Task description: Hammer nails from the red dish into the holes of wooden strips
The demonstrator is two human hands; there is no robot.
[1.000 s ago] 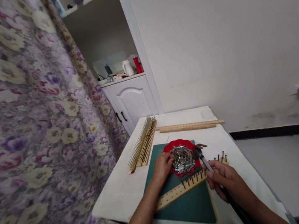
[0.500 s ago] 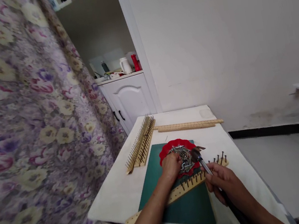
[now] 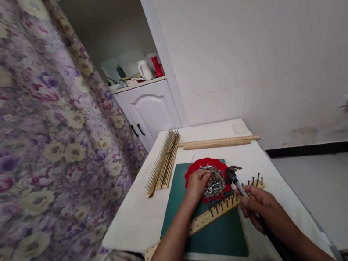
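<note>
My left hand [image 3: 199,183] reaches into a scalloped red bowl [image 3: 190,173] piled with silvery nails [image 3: 216,181]. Its fingers are curled together over the pile, and what they pinch is too small to make out. My right hand [image 3: 259,205] is wrapped around the handle of a claw hammer [image 3: 231,174], whose head hangs by the bowl's right rim. In front of the bowl a drilled wooden strip [image 3: 202,220] lies slantwise across a green mat [image 3: 226,242]. Dark nails stand upright in the strip's right part, while holes show toward its left, partly hidden by my left forearm.
Strips full of upright nails [image 3: 165,161] lie along the left side of the cloth-covered table [image 3: 125,219]. Further wooden strips [image 3: 219,142] lie across the back, with a single nail [image 3: 193,156] nearby. A floral curtain [image 3: 46,147] hangs at left; a wall stands behind.
My left hand has moved right, from the bowl's left rim to further over the nails, its fingers curled. My right hand keeps hold of the hammer in nearly the same place.
</note>
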